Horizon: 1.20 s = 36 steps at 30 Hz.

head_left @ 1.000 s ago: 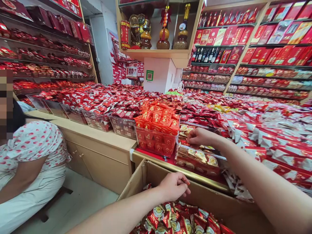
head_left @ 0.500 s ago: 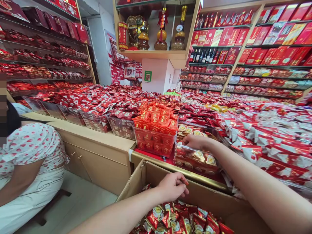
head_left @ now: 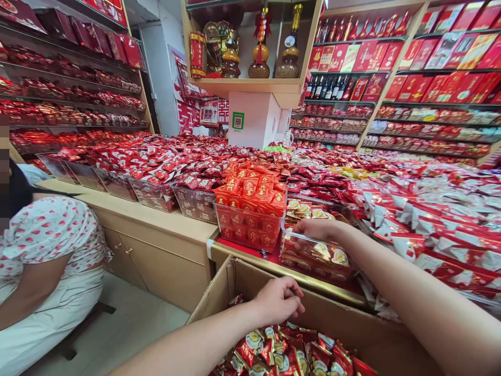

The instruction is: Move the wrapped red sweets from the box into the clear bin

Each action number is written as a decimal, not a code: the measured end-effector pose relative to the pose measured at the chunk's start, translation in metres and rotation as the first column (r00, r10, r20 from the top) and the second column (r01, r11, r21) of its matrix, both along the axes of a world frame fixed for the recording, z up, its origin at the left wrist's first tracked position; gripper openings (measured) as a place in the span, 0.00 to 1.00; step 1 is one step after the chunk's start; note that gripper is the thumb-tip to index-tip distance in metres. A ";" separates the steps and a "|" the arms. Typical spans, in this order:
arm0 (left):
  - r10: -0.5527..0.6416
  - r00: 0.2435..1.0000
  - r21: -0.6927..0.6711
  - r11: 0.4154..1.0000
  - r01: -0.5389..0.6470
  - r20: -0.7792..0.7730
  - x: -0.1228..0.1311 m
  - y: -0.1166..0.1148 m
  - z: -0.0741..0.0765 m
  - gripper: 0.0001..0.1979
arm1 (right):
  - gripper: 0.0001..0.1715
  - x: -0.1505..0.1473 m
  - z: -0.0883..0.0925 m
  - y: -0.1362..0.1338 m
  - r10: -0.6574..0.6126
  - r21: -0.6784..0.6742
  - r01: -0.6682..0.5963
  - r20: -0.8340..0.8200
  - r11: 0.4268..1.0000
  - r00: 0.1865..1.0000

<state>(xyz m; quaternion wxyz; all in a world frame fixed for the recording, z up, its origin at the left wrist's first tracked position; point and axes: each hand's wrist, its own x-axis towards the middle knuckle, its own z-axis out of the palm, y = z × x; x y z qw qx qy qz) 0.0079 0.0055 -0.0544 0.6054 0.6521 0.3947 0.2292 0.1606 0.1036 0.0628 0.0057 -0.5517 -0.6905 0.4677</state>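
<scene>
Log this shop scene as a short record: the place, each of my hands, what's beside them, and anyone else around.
place: shop counter with bins heaped with red-wrapped sweets
left hand: fingers curled shut above the red-and-gold sweets in the cardboard box; nothing visible in its grip
right hand: on the near rim of the clear bin of gold-wrapped sweets; grip unclear
beside: bin of red packets, left of the clear bin
other person: seated at left, spotted top
</scene>
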 end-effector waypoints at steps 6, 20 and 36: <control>-0.001 1.000 -0.006 1.000 0.001 0.018 0.000 0.000 0.001 0.09 | 0.10 -0.001 -0.001 -0.002 -0.012 -0.042 0.011 -0.028 0.999 1.000; -0.014 1.000 0.003 1.000 0.014 0.010 -0.001 0.000 -0.001 0.09 | 0.16 0.004 -0.004 -0.009 -0.031 -0.070 0.023 -0.110 0.997 0.993; -0.047 0.998 0.071 0.996 0.051 -0.052 -0.002 0.001 0.004 0.10 | 0.14 0.007 0.026 -0.031 -0.254 0.728 0.088 0.121 0.680 0.960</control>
